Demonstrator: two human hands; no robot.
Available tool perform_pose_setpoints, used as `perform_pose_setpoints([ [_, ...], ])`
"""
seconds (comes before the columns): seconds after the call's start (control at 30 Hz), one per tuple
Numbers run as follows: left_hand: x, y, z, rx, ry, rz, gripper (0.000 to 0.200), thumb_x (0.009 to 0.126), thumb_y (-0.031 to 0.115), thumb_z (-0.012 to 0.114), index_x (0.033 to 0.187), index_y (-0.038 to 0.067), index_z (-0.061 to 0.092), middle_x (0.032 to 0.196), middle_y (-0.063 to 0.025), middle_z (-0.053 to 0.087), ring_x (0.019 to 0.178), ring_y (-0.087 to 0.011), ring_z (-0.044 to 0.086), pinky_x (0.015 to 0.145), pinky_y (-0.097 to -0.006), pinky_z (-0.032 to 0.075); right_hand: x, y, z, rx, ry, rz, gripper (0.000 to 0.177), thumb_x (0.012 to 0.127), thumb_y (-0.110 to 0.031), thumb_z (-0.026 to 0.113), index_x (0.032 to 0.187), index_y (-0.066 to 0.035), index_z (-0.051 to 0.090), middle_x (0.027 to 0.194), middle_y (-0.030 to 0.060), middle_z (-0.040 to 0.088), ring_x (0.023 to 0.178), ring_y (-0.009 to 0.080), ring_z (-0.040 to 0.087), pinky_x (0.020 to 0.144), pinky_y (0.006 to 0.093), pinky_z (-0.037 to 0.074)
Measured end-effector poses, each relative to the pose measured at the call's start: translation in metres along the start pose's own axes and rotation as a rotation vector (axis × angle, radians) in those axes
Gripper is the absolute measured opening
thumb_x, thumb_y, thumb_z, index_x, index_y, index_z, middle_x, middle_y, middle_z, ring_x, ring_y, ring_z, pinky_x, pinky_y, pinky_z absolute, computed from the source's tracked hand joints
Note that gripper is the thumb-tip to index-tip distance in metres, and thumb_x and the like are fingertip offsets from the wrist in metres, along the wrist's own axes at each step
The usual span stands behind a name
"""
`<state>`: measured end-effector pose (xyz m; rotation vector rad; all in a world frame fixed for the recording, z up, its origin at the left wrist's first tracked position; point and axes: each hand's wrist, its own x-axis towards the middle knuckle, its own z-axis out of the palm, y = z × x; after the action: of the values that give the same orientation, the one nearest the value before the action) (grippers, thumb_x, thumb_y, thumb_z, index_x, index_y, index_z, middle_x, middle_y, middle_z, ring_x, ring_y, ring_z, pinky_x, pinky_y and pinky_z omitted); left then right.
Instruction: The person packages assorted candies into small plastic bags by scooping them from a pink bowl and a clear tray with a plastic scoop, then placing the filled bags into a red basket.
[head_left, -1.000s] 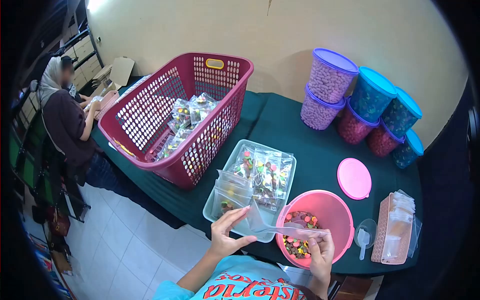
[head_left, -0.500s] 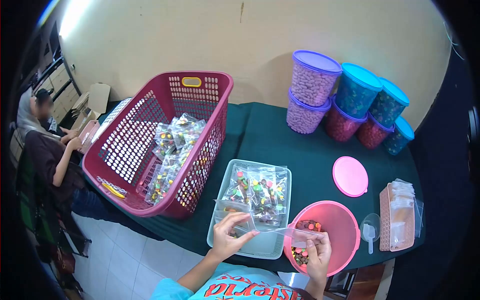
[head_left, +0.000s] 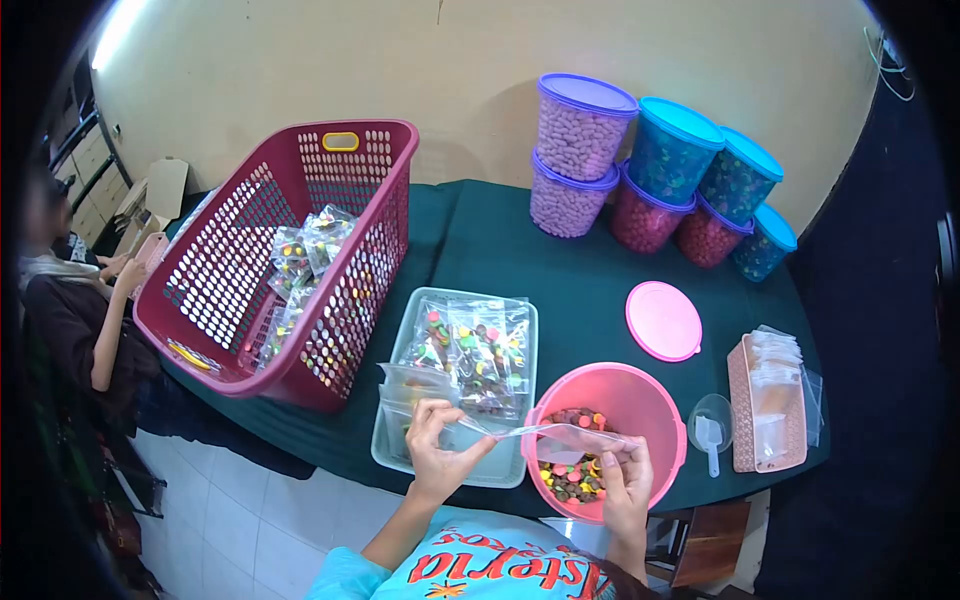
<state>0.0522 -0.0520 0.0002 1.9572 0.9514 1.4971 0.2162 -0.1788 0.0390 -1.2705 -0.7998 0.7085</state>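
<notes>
A clear plastic zip bag (head_left: 572, 437) is stretched between my hands above the pink tub (head_left: 672, 440). My left hand (head_left: 440, 455) pinches its left edge beside the tray. At the tub's front, my right hand (head_left: 627, 485) pinches the other end. Colourful button-shaped candies (head_left: 575, 483) lie loose in the tub, partly covered by the bag. Left of it stands a pale green tray (head_left: 410, 322) with filled candy bags (head_left: 485, 350), some hidden behind my left hand.
A maroon laundry basket (head_left: 390, 215) holding more filled bags is at left. A pink lid (head_left: 663, 320), a scoop (head_left: 709, 440) in a clear bowl, and a pink basket (head_left: 740, 400) of plastic bags lie right. Stacked tubs (head_left: 583, 140) stand behind. Another person (head_left: 75, 330) is far left.
The whole view has shifted, so the table's things appear further left and higher. Both hands still hold the plastic bag, its mouth edge stretched between them over the tub.
</notes>
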Motion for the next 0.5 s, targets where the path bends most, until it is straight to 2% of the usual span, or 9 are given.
perform_pose_setpoints([
  [0.1, -0.01, 0.011, 0.008, -0.042, -0.031, -0.04, 0.038, 0.045, 0.004, 0.077, 0.072, 0.003, 0.051, 0.078, -0.008, 0.049, 0.072, -0.0167, 0.049, 0.059, -0.0265, 0.039, -0.003, -0.008, -0.009, -0.005, -0.004, 0.075, 0.006, 0.084, -0.005, 0.044, 0.089, -0.003, 0.043, 0.084, 0.0052, 0.053, 0.08, 0.009, 0.051, 0.073, 0.0226, 0.041],
  [0.17, -0.013, 0.02, 0.013, -0.038, -0.009, -0.024, 0.035, 0.046, 0.004, 0.076, 0.07, 0.003, 0.051, 0.077, -0.0081, 0.05, 0.069, -0.0165, 0.05, 0.06, -0.0263, 0.039, -0.002, -0.001, -0.017, 0.005, -0.022, -0.017, 0.012, 0.084, -0.005, 0.044, 0.095, -0.001, 0.043, 0.081, 0.0034, 0.051, 0.073, 0.0064, 0.049, 0.066, 0.0207, 0.04],
  [0.23, -0.014, 0.028, 0.015, -0.072, -0.02, -0.006, 0.034, 0.047, 0.005, 0.077, 0.07, 0.003, 0.052, 0.077, -0.008, 0.05, 0.069, -0.0165, 0.05, 0.06, -0.0264, 0.04, -0.002, -0.004, -0.023, 0.013, -0.037, -0.044, 0.011, 0.084, -0.004, 0.043, 0.095, -0.001, 0.042, 0.085, 0.0062, 0.054, 0.076, 0.0078, 0.051, 0.067, 0.0209, 0.04],
  [0.3, -0.019, 0.03, 0.017, -0.076, -0.034, -0.026, 0.034, 0.048, 0.007, 0.077, 0.071, 0.003, 0.052, 0.078, -0.0079, 0.05, 0.069, -0.0166, 0.05, 0.061, -0.0265, 0.04, -0.002, -0.005, -0.028, 0.022, -0.061, -0.021, 0.01, 0.084, -0.003, 0.043, 0.093, 0.0, 0.042, 0.098, 0.0156, 0.055, 0.091, 0.0142, 0.053, 0.079, 0.0251, 0.041],
  [0.4, -0.018, 0.039, 0.017, -0.129, -0.062, -0.046, 0.033, 0.051, 0.008, 0.077, 0.073, 0.004, 0.053, 0.079, -0.0078, 0.05, 0.069, -0.0163, 0.05, 0.062, -0.0265, 0.04, -0.001, -0.005, -0.026, -0.058, -0.055, -0.038, 0.016, 0.083, -0.003, 0.043, 0.098, 0.002, 0.042, 0.102, 0.0183, 0.054, 0.095, 0.0171, 0.053, 0.082, 0.0267, 0.041],
  [0.5, -0.016, 0.043, 0.014, -0.043, -0.064, -0.014, 0.025, 0.057, 0.006, 0.074, 0.073, 0.003, 0.055, 0.076, -0.007, 0.052, 0.07, -0.0151, 0.05, 0.061, -0.0261, 0.04, -0.001, 0.0, -0.028, -0.023, -0.044, -0.008, 0.019, 0.083, -0.002, 0.043, 0.101, 0.003, 0.043, 0.101, 0.0177, 0.055, 0.098, 0.0189, 0.052, 0.083, 0.0278, 0.041],
])
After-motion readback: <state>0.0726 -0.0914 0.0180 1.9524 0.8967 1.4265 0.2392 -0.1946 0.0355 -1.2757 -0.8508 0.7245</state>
